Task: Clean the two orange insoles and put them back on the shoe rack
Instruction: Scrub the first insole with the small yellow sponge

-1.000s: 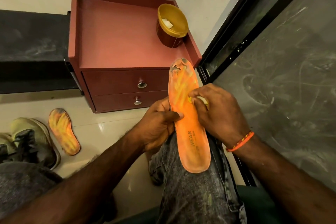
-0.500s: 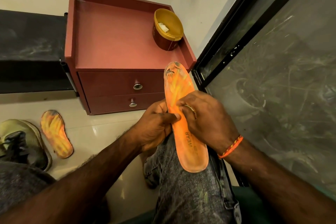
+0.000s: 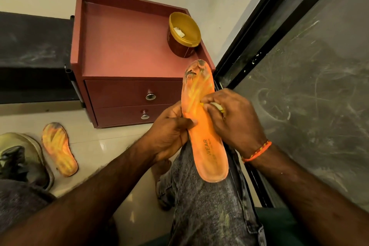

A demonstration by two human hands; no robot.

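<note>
One orange insole (image 3: 207, 140) rests heel-down on my right knee, its dirty grey toe pointing up. My left hand (image 3: 169, 132) pinches its left edge at mid-length. My right hand (image 3: 233, 118) presses a small pale wad (image 3: 216, 105), mostly hidden under the fingers, against the insole's right side. The second orange insole (image 3: 59, 149) lies flat on the floor at the left, streaked with grey at the toe.
A red-brown two-drawer cabinet (image 3: 127, 60) stands ahead with a yellow tub (image 3: 184, 38) on its top holding something white. A green shoe (image 3: 24, 158) sits at far left by the floor insole. A dark dusty glass door (image 3: 309, 86) fills the right. A black ledge (image 3: 34, 52) runs left.
My right hand has slid back up and to the right along the insole, and the pale wad shows again under its fingers. My left hand keeps its hold.
</note>
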